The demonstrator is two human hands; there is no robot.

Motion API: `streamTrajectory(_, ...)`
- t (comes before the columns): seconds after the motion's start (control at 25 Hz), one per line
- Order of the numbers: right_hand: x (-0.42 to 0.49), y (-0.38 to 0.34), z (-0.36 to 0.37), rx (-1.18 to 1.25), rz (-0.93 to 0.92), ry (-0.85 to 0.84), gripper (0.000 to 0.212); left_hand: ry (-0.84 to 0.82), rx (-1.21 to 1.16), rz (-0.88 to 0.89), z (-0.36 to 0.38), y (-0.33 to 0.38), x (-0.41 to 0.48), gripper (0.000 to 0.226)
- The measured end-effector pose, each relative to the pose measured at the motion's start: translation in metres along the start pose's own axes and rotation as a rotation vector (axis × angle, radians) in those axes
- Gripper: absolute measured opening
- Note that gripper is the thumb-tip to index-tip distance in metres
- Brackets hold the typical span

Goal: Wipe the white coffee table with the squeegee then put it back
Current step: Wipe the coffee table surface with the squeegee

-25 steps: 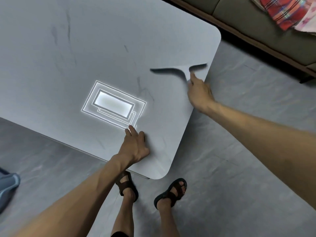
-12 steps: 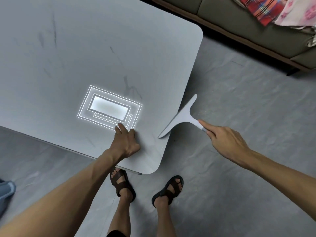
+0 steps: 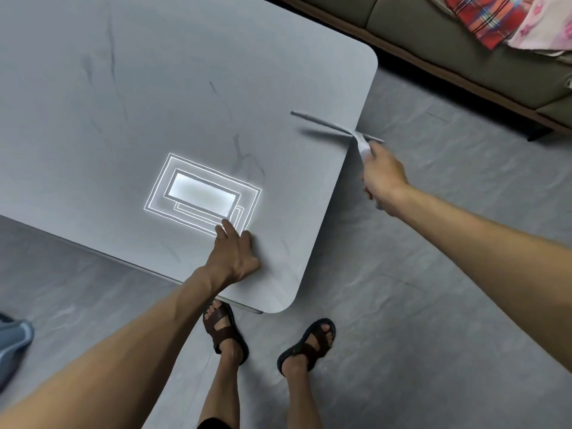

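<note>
The white coffee table fills the upper left, with faint dark marbling and a bright ceiling-light reflection near its front. My right hand grips the handle of a white T-shaped squeegee. Its blade lies across the table's right edge, mostly over the top, with one end sticking out past the edge. My left hand rests flat on the table near the front right corner, fingers together, holding nothing.
Grey tiled floor surrounds the table. A dark sofa with red plaid and pink cloths runs along the top right. My sandalled feet stand just below the table's corner. A blue-grey object sits at the left edge.
The squeegee swept off the table's right edge toward me, then went back up onto the right edge. My left hand stayed planted on the table.
</note>
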State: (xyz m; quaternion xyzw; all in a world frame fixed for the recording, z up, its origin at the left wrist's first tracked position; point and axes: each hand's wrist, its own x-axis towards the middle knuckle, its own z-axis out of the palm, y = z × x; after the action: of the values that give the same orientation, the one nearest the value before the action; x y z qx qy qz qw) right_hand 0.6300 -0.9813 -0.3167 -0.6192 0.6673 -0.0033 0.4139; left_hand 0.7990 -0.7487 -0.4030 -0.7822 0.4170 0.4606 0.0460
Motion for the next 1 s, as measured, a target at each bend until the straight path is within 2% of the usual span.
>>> streamTrajectory(0.04, 0.005, -0.01, 0.015, 0.042, 0.038, 0.025, 0.035, -0.001, 0.005, 0.005, 0.001, -0.001, 0.001, 0.038)
streamTrajectory(0.12, 0.001, -0.022, 0.042, -0.027, 0.013, 0.032, 0.038, -0.002, 0.002, 0.008, 0.003, -0.003, 0.001, 0.037)
streamTrajectory(0.28, -0.046, 0.006, 0.068, -0.329, -0.23, -0.021, 0.051, -0.002, -0.014, 0.031, -0.001, 0.0, -0.004, 0.037)
streamTrajectory(0.4, -0.086, 0.054, 0.065, -0.458, -0.421, -0.06, 0.051, 0.02, -0.019, 0.035, -0.002, 0.0, -0.009, 0.041)
streamTrajectory(0.52, -0.107, 0.094, 0.049, -0.557, -0.469, -0.127, 0.054, 0.042, -0.03, 0.028, 0.002, 0.0, -0.011, 0.049)
streamTrajectory(0.68, -0.121, 0.136, 0.024, -0.617, -0.54, -0.246, 0.054, 0.149, -0.125, -0.095, 0.005, 0.007, -0.011, 0.068)
streamTrajectory(0.88, -0.113, 0.167, -0.024, -0.916, -0.714, -0.265, 0.056, 0.242, -0.122, -0.009, 0.018, -0.006, -0.034, 0.026)
streamTrajectory(1.0, -0.1, 0.171, -0.056, -1.082, -0.701, -0.27, 0.053, 0.293, -0.156, -0.006, 0.037, -0.005, -0.058, 0.019)
